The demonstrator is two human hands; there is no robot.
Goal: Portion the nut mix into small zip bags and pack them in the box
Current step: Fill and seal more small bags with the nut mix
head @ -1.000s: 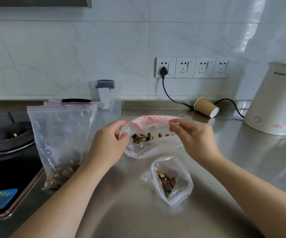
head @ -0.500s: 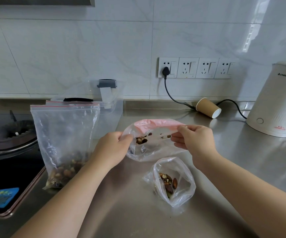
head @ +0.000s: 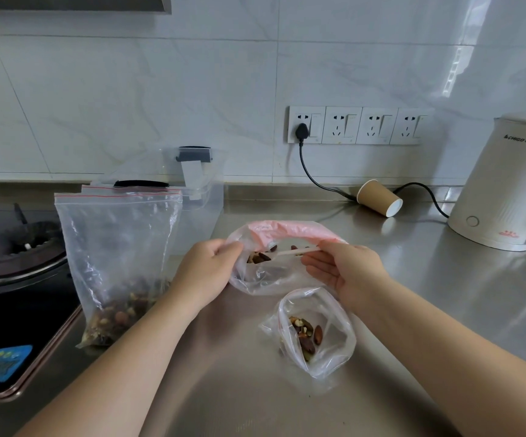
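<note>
I hold a small zip bag (head: pixel 271 266) with a pink strip along its mouth just above the table (head: pixel 444 310), a few nuts (head: pixel 258 257) showing inside. My left hand (head: pixel 206 272) is curled and pinches the bag's left end at the mouth. My right hand (head: pixel 346 268) pinches the near lip at the right end between thumb and fingers, the remaining fingers loosely bent beneath it, so the bag hangs stretched between both hands. Just in front of the held bag, a second small bag (head: pixel 312 332) lies on the table, mouth open, with some nuts in it. Left of the held bag stands the big bag of nut mix (head: pixel 119 263), and behind that a clear plastic box (head: pixel 198 197). Well to the right of the held bag, a paper cup (head: pixel 379 201) lies on its side near a white kettle (head: pixel 504 184).
</note>
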